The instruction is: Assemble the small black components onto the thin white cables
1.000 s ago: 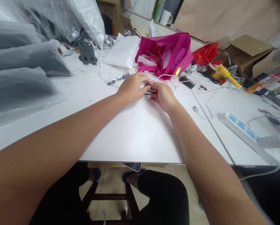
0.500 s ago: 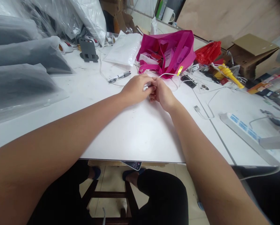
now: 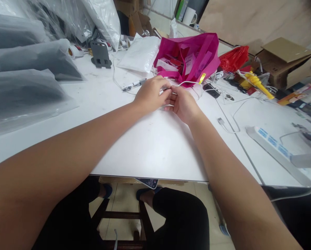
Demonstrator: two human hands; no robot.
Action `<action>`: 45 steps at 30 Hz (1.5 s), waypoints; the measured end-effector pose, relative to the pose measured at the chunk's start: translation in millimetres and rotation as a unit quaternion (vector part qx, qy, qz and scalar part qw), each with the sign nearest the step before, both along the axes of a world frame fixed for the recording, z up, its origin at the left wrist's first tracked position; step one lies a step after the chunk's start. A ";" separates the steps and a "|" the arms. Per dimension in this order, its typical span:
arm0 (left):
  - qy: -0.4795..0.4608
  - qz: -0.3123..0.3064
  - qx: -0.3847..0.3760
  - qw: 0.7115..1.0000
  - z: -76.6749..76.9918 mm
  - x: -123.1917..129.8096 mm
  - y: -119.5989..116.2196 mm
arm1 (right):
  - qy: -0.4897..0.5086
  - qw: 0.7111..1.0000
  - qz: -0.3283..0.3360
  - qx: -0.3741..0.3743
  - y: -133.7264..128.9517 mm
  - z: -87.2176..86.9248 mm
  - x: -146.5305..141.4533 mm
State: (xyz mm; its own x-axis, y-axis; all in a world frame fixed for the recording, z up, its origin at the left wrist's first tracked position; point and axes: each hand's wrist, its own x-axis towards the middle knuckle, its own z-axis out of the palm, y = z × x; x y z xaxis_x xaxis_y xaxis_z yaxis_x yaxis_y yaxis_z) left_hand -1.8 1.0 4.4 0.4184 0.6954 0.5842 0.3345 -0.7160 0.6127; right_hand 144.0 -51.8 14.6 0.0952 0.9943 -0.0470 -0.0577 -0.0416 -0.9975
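My left hand (image 3: 153, 93) and my right hand (image 3: 184, 103) meet over the white table (image 3: 147, 149), fingertips together. A white cable (image 3: 188, 82) with a yellow tag (image 3: 202, 78) runs up to the pinched thumb and forefinger of my right hand. Curled in a pinch against it, my left fingers hide whatever is between them. Behind my hands stands a magenta bag (image 3: 210, 55) holding small boxes. Left of them lies a pen (image 3: 134, 85).
Grey plastic-wrapped packages (image 3: 27, 93) fill the left side. A dark phone stand (image 3: 100, 55) and a white pouch (image 3: 140, 53) are at the back. On the right are a USB plug (image 3: 221, 121), a power strip (image 3: 275, 146) and a cardboard box (image 3: 280, 62).
My right hand's lower fingers have loosened and spread a little, while both hands stay together at the fingertips. The whole view has shifted slightly.
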 end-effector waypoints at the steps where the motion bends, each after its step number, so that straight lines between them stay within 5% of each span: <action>1: -0.005 0.002 0.001 1.000 0.6 -0.5 0.0 | 0.005 1.000 -0.006 0.002 0.1 -0.5 1.6; 13: -0.033 0.010 0.042 0.999 -2.5 -2.5 9.8 | 0.069 0.997 -0.038 -0.022 -2.4 2.9 4.1; 28: -0.014 -0.015 -0.008 1.000 1.4 -1.6 -2.7 | -0.020 0.995 -0.078 0.050 1.3 -1.7 10.3; 36: -0.026 -0.045 -0.048 0.997 -0.9 1.5 -8.9 | -0.135 0.970 -0.163 0.121 5.8 0.7 16.9; 45: -0.036 -0.063 -0.081 0.994 -0.2 3.9 -9.5 | -0.196 0.948 -0.148 0.201 5.5 -3.0 9.3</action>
State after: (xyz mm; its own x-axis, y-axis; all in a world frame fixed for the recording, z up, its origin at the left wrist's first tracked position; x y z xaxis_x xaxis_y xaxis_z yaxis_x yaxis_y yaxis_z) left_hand 2.2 -8.5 4.2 0.4686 0.7277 0.5008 0.1994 -0.6394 0.7426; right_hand 153.3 -46.3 11.6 0.3042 0.8519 0.4263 0.3714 0.3060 -0.8766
